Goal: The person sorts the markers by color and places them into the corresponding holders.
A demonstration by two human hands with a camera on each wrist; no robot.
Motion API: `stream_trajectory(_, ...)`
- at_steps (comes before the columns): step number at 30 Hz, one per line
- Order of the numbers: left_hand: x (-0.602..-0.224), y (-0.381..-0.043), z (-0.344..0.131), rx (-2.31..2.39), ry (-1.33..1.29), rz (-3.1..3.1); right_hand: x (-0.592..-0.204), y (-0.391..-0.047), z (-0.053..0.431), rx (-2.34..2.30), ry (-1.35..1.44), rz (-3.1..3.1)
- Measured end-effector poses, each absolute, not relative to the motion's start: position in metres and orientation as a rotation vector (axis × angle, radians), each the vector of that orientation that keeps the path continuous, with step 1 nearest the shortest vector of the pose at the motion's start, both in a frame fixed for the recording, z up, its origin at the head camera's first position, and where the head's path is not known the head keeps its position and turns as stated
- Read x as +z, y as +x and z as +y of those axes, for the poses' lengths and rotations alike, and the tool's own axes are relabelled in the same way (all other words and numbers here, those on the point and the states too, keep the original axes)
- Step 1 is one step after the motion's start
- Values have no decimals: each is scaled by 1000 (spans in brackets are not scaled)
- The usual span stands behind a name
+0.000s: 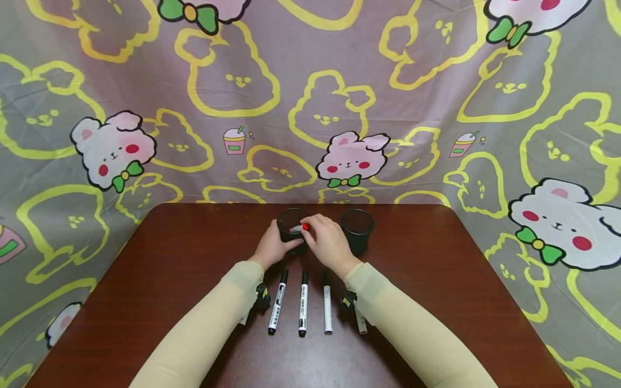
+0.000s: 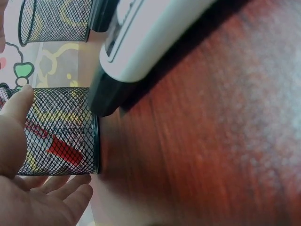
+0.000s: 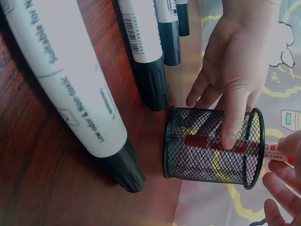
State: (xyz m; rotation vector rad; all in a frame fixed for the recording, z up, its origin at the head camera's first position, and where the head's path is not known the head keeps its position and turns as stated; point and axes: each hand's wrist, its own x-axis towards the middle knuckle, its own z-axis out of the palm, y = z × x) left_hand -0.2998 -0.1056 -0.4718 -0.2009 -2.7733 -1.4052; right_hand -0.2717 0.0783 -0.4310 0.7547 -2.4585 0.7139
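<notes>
A: Start with the marker. Where is it?

B: From my remote seat: red-capped whiteboard marker [image 3: 273, 150] is mostly inside the left mesh pen cup [image 3: 202, 165], cap end down behind the mesh, tail end clear of the rim. I can't tell whether the cap touches the cup's floor.

A: Fingers?

B: Right hand [image 1: 330, 240]: thumb and fingertips drawn in to about the barrel's width, pinching the tail end. Left hand [image 1: 271, 248]: thumb on the near side, fingers round the far side, gripping the cup, which stands upright on the bench [image 1: 131, 302].

A: Which relation matters most?

B: Barrel against cup, I'd judge. Long axis runs close to the cup's own, tilted a little. From the right hand's fingers the marker goes down and leftward past the rim. Right is the nearer hand; I see the left touching only the cup.

A: Further out?

B: Second mesh pen cup [image 1: 357, 231] just beside the right hand. Five black-capped markers [image 1: 303, 307] in a row nearer the head camera, outer two partly hidden by the arms. Cartoon-print cloth [image 1: 242, 70] behind.
</notes>
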Motion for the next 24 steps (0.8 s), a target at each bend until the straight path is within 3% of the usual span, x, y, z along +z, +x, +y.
stream_trajectory(24,-470,-297,-106,-1412,-189,-2780,-435,-274,76,650,736,-2491)
